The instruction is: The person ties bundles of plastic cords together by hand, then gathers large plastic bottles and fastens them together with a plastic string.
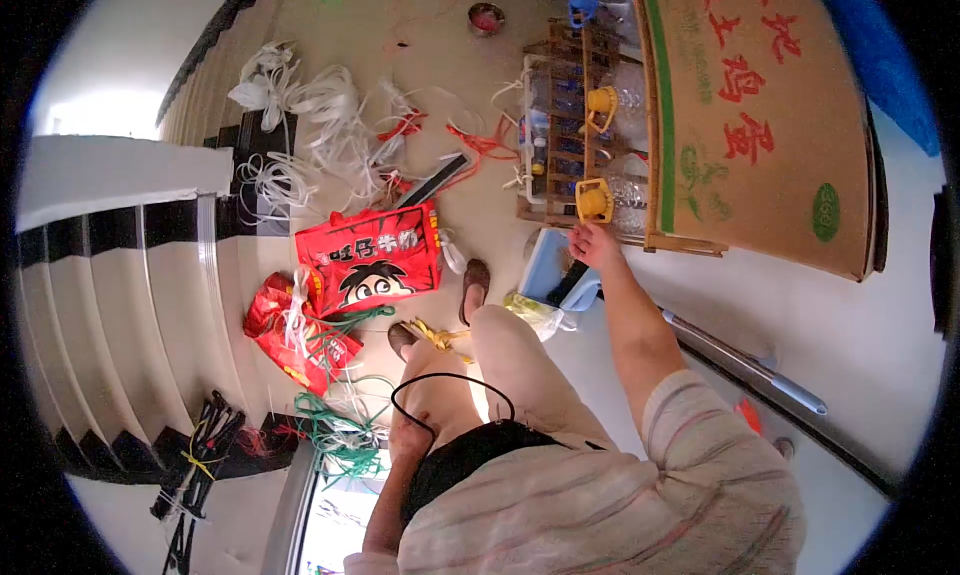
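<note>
My right hand (592,245) reaches forward at the end of my outstretched arm, just below the yellow handle (594,201) of a clear plastic jug. Its fingers look loosely bent and apart, and I see nothing in them; whether they touch the handle I cannot tell. Down by my thigh, my left hand (410,437) is closed around a black cord (455,377), which arches over my lap. Part of that hand is in shadow. Beneath my right hand stands a light blue dustpan (545,265) with something black in it.
A wooden rack (560,125) holds jugs, beside a large cardboard box (770,125). White strapping (330,115), a red printed bag (375,260), another red bag (285,320) and green strapping (345,440) lie on the floor. Stairs (110,305) rise at left; a metal bowl (486,19) sits farther off.
</note>
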Motion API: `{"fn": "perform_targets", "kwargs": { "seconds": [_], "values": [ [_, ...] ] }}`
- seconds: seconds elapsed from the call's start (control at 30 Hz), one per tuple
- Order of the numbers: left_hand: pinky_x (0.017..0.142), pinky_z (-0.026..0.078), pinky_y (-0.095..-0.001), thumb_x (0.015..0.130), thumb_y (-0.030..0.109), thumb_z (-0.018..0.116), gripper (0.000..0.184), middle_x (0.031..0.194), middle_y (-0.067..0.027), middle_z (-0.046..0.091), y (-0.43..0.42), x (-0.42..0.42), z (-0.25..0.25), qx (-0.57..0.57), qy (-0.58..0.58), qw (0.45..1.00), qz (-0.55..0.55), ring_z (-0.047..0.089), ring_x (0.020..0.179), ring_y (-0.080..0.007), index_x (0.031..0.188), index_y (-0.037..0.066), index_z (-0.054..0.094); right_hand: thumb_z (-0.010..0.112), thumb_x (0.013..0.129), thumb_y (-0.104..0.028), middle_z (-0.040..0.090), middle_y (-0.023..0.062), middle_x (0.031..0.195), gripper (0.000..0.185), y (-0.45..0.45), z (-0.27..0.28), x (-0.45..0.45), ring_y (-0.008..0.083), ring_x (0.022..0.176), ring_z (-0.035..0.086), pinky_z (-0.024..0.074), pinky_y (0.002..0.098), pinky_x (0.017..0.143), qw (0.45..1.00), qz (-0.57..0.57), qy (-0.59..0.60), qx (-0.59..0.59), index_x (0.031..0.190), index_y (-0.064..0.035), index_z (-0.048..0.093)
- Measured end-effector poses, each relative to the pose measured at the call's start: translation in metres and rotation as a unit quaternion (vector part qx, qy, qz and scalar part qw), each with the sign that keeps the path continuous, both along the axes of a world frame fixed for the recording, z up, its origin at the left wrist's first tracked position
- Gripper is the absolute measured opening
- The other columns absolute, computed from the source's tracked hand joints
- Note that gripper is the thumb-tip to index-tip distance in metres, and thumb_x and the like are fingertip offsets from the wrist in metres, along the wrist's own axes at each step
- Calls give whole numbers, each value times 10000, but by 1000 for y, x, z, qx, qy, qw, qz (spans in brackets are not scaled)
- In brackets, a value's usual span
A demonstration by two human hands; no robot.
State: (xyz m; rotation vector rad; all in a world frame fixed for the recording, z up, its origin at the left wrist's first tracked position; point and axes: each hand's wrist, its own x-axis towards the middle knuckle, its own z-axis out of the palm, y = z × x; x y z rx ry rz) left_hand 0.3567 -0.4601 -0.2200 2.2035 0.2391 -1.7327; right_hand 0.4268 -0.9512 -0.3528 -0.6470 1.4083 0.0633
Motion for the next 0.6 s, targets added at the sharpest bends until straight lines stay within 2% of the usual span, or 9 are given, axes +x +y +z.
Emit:
{"fn": "perform_targets", "kwargs": {
  "seconds": [0.13,0.23,0.33,0.4,0.43,0.47,0.5,0.53,0.6],
  "values": [
    [855,433,-408,758,410,502,409,1077,-144,563,37,-25,-29,-58,-83,986,-131,549,986,-285,1070,160,588,590,817,-316,586,27,730,219,39,33,18,154,682,569,462,335,601,990,89,34,-100,799,-103,540],
    [663,461,-419,739,260,631,392,825,-182,618,52,-28,-42,-68,-129,981,-129,596,753,-319,1088,103,549,585,818,-250,538,11,620,168,86,48,18,111,515,521,423,247,460,953,251,-31,-168,836,-86,557],
    [733,477,-400,776,246,571,252,836,-183,610,88,-7,-84,-126,-218,968,-3,598,815,-307,935,58,625,572,822,-218,513,7,573,164,164,80,26,94,458,488,414,225,427,902,369,-63,-216,864,-60,579],
    [653,487,-378,770,149,597,196,802,-171,614,95,45,-79,-215,-374,901,52,607,729,-302,928,34,618,566,826,-233,513,9,570,187,218,108,36,90,445,472,424,234,433,854,460,-71,-233,835,-48,593],
    [652,486,-364,758,128,611,195,803,-166,616,99,65,-93,-236,-378,883,146,607,721,-293,928,33,617,566,827,-243,512,8,571,201,239,109,38,88,447,469,416,234,428,809,512,-91,-273,826,-45,600],
    [659,485,-352,749,120,622,198,822,-162,617,91,91,-79,-258,-357,876,194,606,731,-288,926,31,617,565,828,-254,510,8,573,216,257,110,42,87,448,466,408,233,422,759,561,-109,-312,816,-42,606],
    [665,483,-341,740,112,634,202,842,-157,618,82,117,-65,-279,-337,866,241,604,741,-283,924,30,616,564,828,-253,514,8,579,216,275,128,55,87,455,468,406,233,425,767,569,-105,-277,806,-42,605],
    [679,482,-332,734,117,643,208,878,-152,618,60,145,-4,-302,-293,874,242,601,769,-282,919,27,617,562,828,-252,517,8,584,217,293,163,72,87,463,471,404,233,428,774,577,-101,-240,796,-41,604],
    [786,452,-355,734,141,640,260,962,-145,607,31,167,42,-362,-375,844,127,588,820,-292,970,38,603,562,825,-247,524,8,596,214,321,175,88,86,475,474,402,233,436,795,571,-128,-158,779,-42,600]
  ]
}}
